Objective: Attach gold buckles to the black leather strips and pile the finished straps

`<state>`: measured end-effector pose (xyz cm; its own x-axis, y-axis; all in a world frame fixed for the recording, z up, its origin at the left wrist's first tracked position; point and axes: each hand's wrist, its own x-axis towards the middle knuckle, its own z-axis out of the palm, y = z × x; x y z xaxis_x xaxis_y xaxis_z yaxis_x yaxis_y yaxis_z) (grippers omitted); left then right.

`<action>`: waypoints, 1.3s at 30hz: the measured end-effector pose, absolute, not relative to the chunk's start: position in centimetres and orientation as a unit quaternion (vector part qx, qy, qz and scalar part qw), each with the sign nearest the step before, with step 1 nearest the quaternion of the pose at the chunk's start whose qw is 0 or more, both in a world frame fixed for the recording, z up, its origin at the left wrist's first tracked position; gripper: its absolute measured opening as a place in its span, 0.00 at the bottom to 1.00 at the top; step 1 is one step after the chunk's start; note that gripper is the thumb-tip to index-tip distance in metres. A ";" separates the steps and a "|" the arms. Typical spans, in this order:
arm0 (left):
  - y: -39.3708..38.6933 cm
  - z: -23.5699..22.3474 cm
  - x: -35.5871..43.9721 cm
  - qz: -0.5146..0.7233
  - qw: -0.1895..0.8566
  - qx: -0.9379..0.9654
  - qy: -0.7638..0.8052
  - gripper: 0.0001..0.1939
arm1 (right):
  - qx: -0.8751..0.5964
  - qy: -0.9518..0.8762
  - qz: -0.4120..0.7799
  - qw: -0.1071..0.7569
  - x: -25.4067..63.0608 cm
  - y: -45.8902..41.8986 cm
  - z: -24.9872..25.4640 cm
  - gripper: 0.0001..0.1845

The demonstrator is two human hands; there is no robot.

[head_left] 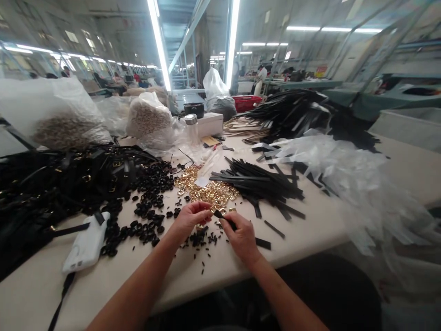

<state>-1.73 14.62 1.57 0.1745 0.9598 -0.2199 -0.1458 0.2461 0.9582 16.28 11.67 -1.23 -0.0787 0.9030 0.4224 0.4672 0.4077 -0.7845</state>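
Note:
My right hand [241, 235] is closed around a black strap [218, 214], whose end points up and left toward the other hand. Thumb and fingers of my left hand [192, 221] are pinched together beside that end; what they hold, if anything, is too small to make out. Just beyond both hands lies a heap of gold buckles [220, 195]. Tiny black pieces [199, 238] are scattered on the table below and between the hands. Loose black strips [262, 181] are piled behind my right hand.
Black round pieces [148, 225] and a mound of black straps with buckles [69, 184] cover the left side. A white device [86, 243] with a cord lies there. Filled plastic bags [148, 117], a jar [191, 128] and white plastic sheeting [344, 161] stand farther out.

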 end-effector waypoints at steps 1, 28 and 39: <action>14.6 1.5 -1.7 0.436 0.628 0.439 0.472 0.18 | -0.493 -0.692 0.235 0.471 16.3 11.7 -1.2 0.05; 14.3 1.2 -2.1 0.407 0.663 0.449 0.439 0.15 | -0.473 -0.684 0.293 0.472 16.5 11.6 -0.8 0.04; 14.0 1.2 -1.4 0.391 0.615 0.522 0.443 0.17 | -0.442 -0.672 0.338 0.489 16.9 11.6 -0.2 0.06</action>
<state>-1.40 13.99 1.20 0.3005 0.9439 -0.1365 -0.0189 0.1490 0.9887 16.87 11.62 -0.18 -0.1309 0.9247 0.3574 0.2639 0.3800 -0.8866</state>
